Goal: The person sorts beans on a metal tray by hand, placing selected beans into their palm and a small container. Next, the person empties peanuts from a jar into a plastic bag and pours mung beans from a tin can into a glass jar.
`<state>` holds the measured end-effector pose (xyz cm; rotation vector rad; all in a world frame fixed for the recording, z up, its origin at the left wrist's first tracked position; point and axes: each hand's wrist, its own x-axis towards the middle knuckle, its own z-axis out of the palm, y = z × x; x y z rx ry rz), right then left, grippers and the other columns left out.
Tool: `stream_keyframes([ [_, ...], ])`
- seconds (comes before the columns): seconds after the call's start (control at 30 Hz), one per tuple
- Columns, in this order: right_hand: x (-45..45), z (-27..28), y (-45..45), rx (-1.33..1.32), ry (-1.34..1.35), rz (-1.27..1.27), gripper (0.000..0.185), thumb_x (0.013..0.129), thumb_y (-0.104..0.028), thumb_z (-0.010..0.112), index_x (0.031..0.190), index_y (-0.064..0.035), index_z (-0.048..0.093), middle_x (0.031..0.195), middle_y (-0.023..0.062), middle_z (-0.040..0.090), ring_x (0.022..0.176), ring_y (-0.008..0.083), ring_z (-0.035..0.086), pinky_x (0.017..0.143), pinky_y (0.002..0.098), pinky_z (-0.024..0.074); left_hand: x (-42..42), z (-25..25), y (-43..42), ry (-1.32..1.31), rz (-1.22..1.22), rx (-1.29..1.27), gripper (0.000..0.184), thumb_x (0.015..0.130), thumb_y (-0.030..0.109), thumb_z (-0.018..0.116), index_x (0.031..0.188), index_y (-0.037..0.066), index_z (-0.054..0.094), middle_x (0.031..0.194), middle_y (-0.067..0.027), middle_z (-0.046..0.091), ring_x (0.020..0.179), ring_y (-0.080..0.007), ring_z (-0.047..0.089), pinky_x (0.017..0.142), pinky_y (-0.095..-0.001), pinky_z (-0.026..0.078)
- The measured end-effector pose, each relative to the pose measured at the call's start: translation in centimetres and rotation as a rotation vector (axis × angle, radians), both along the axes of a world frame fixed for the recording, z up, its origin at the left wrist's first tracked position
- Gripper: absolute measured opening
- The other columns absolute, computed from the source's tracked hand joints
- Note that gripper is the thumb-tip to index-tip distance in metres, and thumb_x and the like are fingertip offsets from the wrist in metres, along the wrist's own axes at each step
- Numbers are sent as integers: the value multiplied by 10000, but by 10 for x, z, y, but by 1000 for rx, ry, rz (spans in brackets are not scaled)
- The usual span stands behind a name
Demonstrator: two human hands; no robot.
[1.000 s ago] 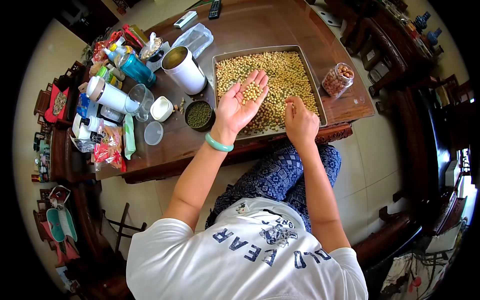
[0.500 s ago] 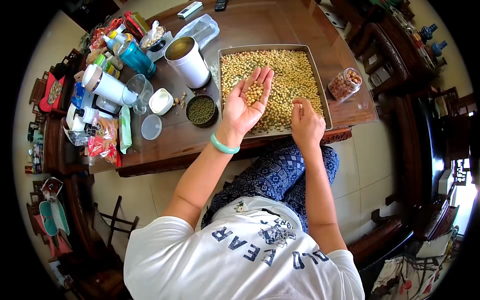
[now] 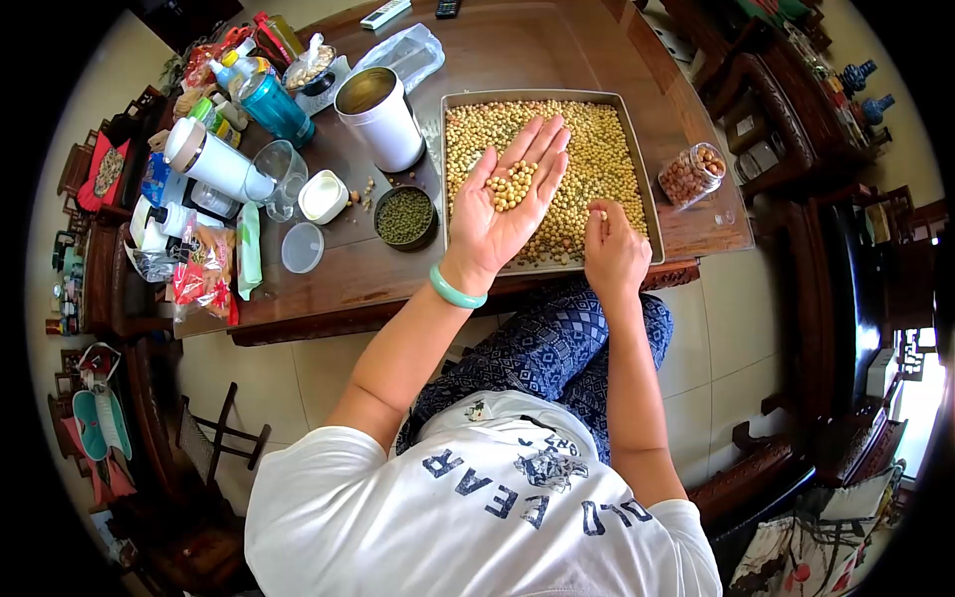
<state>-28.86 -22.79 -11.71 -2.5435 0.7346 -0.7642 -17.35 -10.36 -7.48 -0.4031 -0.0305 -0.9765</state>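
"Left hand (image 3: 494,227)?"
"Palm-up, uncurled, likely so its beans (image 3: 513,186) don't roll off, above a tray (image 3: 644,189) of more."
"Right hand (image 3: 619,254)?"
"Curled closed by the near corner; from here I can't tell if it pinches any."

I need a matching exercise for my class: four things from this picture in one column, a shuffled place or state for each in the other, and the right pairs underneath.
Column one
1. Left hand
2. Right hand
3. Green bracelet
4. Clear jar

Column two
A. Worn around a wrist
B. On the table, to the right of the tray
C. Fingers curled in
D. Palm up, with pale beans on it

Right pairs: 1-D, 2-C, 3-A, 4-B
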Motion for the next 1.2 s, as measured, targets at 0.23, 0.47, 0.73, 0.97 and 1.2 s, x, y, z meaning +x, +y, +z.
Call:
stream_keyframes([
  [0.23, 1, -6, -3, -40, -39, 31, 114, 928, -223, 566, 951, -142, 642, 593, 98, 634, 522, 302, 622, 511, 420, 476, 46, 34, 35, 8, 66, 131, 502, 1050, 232, 221, 1405, -89, 372, 1464, -269, 380, 1374, -394, 364, 1134, -500, 362],
  [0.47, 1, -10, -4, -48, -61, 18, 132, 930, -225, 558, 966, -136, 650, 602, 99, 642, 516, 303, 624, 503, 416, 482, 158, 73, 91, -444, 350, 313, 685, 1048, 415, 129, 1282, -120, 486, 1310, -262, 539, 1213, -359, 538, 1036, -453, 463],
  [0.73, 0, -10, -5, -28, -58, 25, 137, 935, -219, 549, 955, -128, 648, 587, 102, 629, 511, 291, 620, 505, 407, 476, 199, 80, 93, -636, 652, 868, 813, 1017, 520, 67, 1307, -106, 497, 1345, -249, 531, 1246, -345, 517, 1071, -405, 426],
  [0.97, 0, -9, -5, -45, -58, 28, 133, 936, -216, 547, 944, -125, 644, 574, 104, 623, 520, 304, 618, 518, 420, 473, 192, 84, 91, -649, 664, 974, 852, 1004, 560, 46, 1326, -90, 491, 1368, -235, 519, 1294, -339, 478, 1110, -407, 373],
  [1.2, 0, -7, -4, -15, -47, 34, 132, 933, -222, 549, 953, -130, 642, 594, 110, 637, 533, 320, 624, 537, 436, 483, 186, 82, 91, -766, 666, 1078, 843, 1008, 574, 90, 1333, -97, 484, 1365, -258, 515, 1325, -336, 453, 1142, -400, 309],
])
